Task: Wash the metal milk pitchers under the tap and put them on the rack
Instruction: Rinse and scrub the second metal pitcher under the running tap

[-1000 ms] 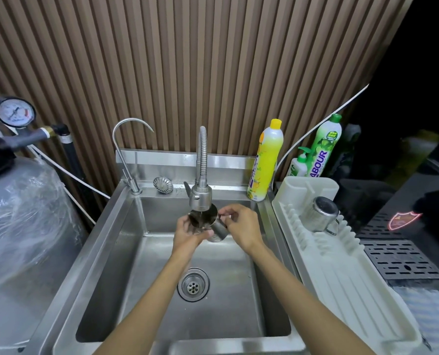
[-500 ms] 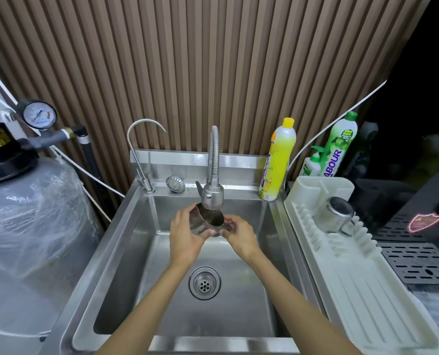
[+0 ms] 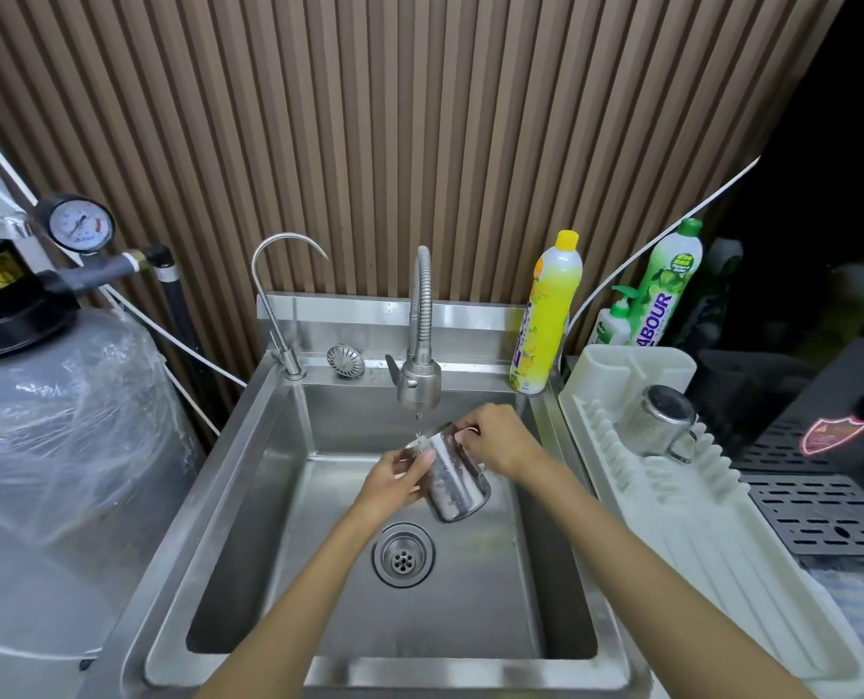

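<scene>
Upright a moment ago, the milk pitcher (image 3: 457, 489) is now tipping under the tap (image 3: 418, 391), the right hand (image 3: 508, 443) pinching its handle, the left hand (image 3: 394, 479) curling round its wall; the rinse is probably ending.

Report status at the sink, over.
Left hand, right hand grip steel milk pitcher, tilted under chrome tap. Second steel pitcher rests on white plastic rack. No obstruction seen.

We lose most of the handle of the pitcher (image 3: 457, 479) under our right hand (image 3: 500, 441); our left hand (image 3: 394, 476) covers part of its wall; the rack (image 3: 722, 572) runs off the lower right edge; the gauge (image 3: 80, 225) is too small to read.
</scene>
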Motion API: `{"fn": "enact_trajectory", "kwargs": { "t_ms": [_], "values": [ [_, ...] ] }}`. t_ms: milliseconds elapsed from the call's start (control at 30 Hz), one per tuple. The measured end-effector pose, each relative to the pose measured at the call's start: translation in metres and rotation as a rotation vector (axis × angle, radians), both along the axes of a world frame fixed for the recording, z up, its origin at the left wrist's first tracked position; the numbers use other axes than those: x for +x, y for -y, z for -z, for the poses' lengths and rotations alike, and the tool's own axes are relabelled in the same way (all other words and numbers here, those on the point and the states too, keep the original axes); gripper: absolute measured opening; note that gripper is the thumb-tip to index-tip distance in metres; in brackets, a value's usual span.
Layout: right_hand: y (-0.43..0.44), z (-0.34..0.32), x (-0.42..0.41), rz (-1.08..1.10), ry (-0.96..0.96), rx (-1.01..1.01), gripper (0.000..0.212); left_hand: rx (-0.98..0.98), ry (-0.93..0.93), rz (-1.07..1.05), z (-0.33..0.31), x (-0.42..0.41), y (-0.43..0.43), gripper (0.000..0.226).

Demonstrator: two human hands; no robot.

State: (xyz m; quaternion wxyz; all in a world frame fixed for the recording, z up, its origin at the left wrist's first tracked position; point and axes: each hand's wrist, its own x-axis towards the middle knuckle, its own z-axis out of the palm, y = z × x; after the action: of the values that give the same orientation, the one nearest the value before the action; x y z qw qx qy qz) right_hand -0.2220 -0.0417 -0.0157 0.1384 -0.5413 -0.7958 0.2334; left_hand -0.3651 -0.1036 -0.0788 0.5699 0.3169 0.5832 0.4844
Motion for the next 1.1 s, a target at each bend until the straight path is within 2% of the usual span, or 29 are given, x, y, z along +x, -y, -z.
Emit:
{"fn": "enact_trajectory", "kwargs": {
  "t_ms": [67, 167, 233, 300, 367, 500, 700, 800, 867, 933, 1033, 1100],
  "values": [
    [-0.003, -0.005, -0.001, -0.012, 0.067, 0.063, 0.022, 0.018, 0.131, -0.009, -0.001, 0.008, -0.001, 0.043],
    [-0.005, -0.010, -0.001, -0.013, 0.078, 0.128, 0.021, 0.074, 0.212, -0.053, -0.001, 0.016, -0.005, 0.033],
    [-0.006, -0.010, 0.000, -0.013, 0.068, 0.153, 0.023, 0.104, 0.197, -0.084, -0.001, 0.020, -0.008, 0.023],
    [-0.007, -0.009, 0.000, -0.006, -0.007, 0.145, 0.034, 0.139, 0.135, -0.117, 0.001, 0.022, -0.010, 0.027],
    [-0.008, -0.006, 0.003, 0.020, -0.090, 0.111, 0.042, 0.172, 0.053, -0.161, 0.001, 0.022, -0.012, 0.043],
    [-0.009, 0.009, 0.006, 0.092, -0.383, -0.129, 0.034, 0.251, -0.159, -0.254, -0.001, 0.017, -0.011, 0.064],
    [0.007, 0.038, 0.005, 0.270, -0.848, -0.418, 0.033, 0.413, -0.580, -0.202, -0.016, 0.006, -0.008, 0.065],
    [0.017, 0.051, 0.005, 0.308, -1.022, -0.598, 0.033, 0.400, -0.839, -0.145, -0.018, 0.000, -0.012, 0.065],
    [0.022, 0.056, 0.006, 0.330, -1.041, -0.651, 0.031, 0.351, -0.952, -0.109, -0.018, -0.003, -0.013, 0.062],
    [0.026, 0.056, 0.009, 0.343, -1.025, -0.661, 0.028, 0.297, -0.974, -0.073, -0.017, -0.005, -0.013, 0.065],
    [0.027, 0.048, 0.016, 0.314, -0.907, -0.603, 0.023, 0.227, -0.876, -0.039, -0.014, -0.008, -0.012, 0.067],
    [0.023, 0.040, 0.020, 0.301, -0.780, -0.516, 0.023, 0.207, -0.742, -0.033, -0.011, -0.009, -0.010, 0.063]
  ]
}}
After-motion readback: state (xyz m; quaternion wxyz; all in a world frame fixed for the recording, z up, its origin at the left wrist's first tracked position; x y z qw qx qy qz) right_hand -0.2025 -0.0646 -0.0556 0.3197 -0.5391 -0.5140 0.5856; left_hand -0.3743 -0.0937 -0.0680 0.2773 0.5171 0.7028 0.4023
